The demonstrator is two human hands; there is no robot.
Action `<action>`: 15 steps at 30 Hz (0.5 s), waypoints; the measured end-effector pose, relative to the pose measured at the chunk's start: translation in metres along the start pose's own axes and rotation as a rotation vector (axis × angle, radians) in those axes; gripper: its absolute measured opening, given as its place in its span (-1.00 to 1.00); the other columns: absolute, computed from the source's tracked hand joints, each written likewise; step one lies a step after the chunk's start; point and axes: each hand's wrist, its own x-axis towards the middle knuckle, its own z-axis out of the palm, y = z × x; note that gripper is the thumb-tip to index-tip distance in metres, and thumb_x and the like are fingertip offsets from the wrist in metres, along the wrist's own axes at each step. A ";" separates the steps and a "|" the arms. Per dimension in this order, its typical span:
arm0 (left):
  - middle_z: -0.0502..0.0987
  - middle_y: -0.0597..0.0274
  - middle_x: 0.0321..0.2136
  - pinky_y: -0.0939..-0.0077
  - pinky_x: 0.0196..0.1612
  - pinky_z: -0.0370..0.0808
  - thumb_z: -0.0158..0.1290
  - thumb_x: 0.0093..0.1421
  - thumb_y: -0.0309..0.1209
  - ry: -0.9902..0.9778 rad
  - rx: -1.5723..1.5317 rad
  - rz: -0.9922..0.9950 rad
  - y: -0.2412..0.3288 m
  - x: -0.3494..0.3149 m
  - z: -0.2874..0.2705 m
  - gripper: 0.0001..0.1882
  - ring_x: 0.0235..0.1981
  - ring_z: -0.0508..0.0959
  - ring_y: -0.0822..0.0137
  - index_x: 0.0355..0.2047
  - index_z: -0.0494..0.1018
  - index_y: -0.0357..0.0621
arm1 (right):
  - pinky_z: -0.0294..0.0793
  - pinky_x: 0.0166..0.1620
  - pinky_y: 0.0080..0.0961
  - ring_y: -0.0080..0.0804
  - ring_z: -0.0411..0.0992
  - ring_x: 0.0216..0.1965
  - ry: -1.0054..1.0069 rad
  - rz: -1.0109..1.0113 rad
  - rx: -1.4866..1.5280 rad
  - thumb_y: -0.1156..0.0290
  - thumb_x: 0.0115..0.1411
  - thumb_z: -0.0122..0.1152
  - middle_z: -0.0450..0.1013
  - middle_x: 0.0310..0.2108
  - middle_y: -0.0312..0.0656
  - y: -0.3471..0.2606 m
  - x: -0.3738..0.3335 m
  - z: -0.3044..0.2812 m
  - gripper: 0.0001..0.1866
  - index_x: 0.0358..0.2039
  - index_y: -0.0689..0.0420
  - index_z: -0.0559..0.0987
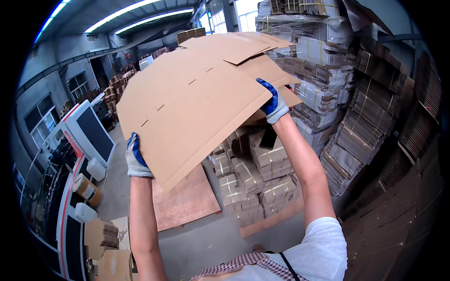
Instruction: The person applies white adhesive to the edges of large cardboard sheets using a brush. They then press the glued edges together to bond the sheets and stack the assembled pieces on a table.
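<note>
Looks like the carrying step: left hand [136, 157] and right hand [273, 102] clamp gloved fingers on opposite sides of the cardboard sheet [187, 103] spanning between them, bundled stacks [247, 175] below the right fingers, and moving on calls for level support.

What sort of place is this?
Probably a cardboard-box factory or warehouse: tall stacks of strapped cardboard line the right side, what looks like machinery stands at left, and a large cardboard sheet is held up.

gloved hands [137, 159] [273, 104]: 2 | cardboard slots [192, 81]: 4 | white jugs [96, 169] [86, 212]: 2 | drum [87, 190]: 1
</note>
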 end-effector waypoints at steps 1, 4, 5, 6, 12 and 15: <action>0.46 0.07 -0.02 0.15 0.00 0.50 -0.09 0.28 -0.18 0.007 -0.041 -0.008 -0.016 0.022 0.009 -0.52 -0.06 0.52 0.11 0.13 0.26 -0.17 | 0.45 0.03 -0.38 -0.32 0.46 -0.06 -0.007 0.011 -0.010 0.35 0.34 -0.21 0.47 -0.08 -0.14 -0.019 0.011 -0.023 -0.68 0.00 0.18 0.41; 0.46 0.07 -0.01 0.12 -0.01 0.49 -0.08 0.27 -0.20 0.000 -0.110 -0.059 -0.078 0.083 0.032 -0.52 -0.06 0.51 0.08 0.13 0.25 -0.17 | 0.44 0.05 -0.35 -0.29 0.45 -0.04 -0.046 0.007 -0.088 0.32 0.34 -0.19 0.47 -0.06 -0.14 -0.065 0.030 -0.088 -0.66 0.03 0.17 0.40; 0.46 0.07 -0.01 0.12 0.00 0.49 -0.08 0.27 -0.20 0.004 -0.124 -0.075 -0.095 0.098 0.033 -0.52 -0.06 0.51 0.08 0.13 0.25 -0.18 | 0.47 0.01 -0.38 -0.32 0.47 -0.09 0.131 0.011 -0.088 0.32 0.32 -0.13 0.49 -0.12 -0.15 -0.071 0.032 -0.102 -0.69 -0.02 0.17 0.43; 0.45 0.07 -0.01 0.12 0.00 0.49 -0.08 0.27 -0.21 0.014 -0.136 -0.094 -0.114 0.108 0.029 -0.52 -0.06 0.51 0.09 0.13 0.25 -0.18 | 0.49 -0.02 -0.42 -0.35 0.50 -0.13 0.312 0.020 -0.083 0.33 0.29 -0.07 0.51 -0.17 -0.16 -0.073 0.030 -0.112 -0.71 -0.06 0.18 0.46; 0.46 0.07 -0.04 0.24 0.02 0.48 -0.10 0.29 -0.27 0.076 -0.185 -0.152 -0.175 0.110 0.016 -0.59 -0.07 0.52 0.14 0.07 0.29 -0.21 | 0.49 -0.04 -0.39 -0.30 0.50 -0.19 0.499 -0.035 -0.208 0.40 0.20 0.08 0.52 -0.24 -0.11 -0.064 0.006 -0.147 -0.75 -0.16 0.27 0.51; 0.50 0.10 -0.14 0.33 -0.06 0.50 -0.09 0.29 -0.29 0.172 -0.143 -0.106 -0.173 0.101 0.000 -0.67 -0.14 0.54 0.20 -0.03 0.36 -0.22 | 0.44 0.03 -0.28 -0.22 0.46 -0.08 0.657 0.010 -0.362 0.32 0.22 0.05 0.49 -0.14 -0.05 -0.057 0.002 -0.118 -0.67 -0.07 0.26 0.47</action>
